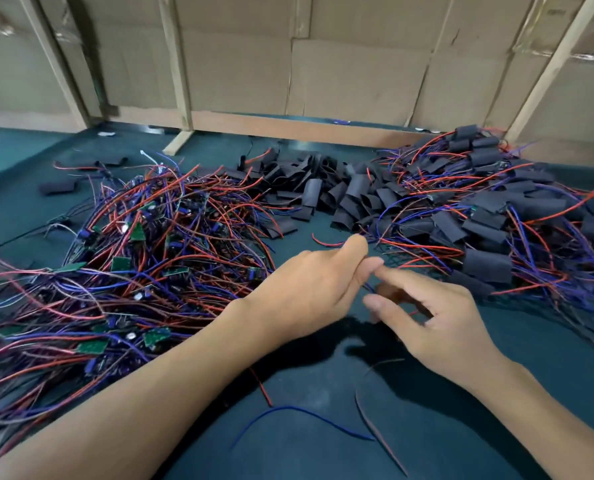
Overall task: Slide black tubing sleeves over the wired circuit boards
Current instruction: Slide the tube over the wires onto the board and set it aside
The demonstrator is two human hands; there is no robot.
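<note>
A pile of empty black sleeves is heaped at the middle of the green table. Left of this pile a tangle of bare wired boards is spread; right of it, sleeved boards are stacked. Nearer than the pile, the left hand is seen curled, thin wires pinched at its fingertips, apparently. The right hand is held just beside it, fingers loosely bent. What it holds cannot be told.
</note>
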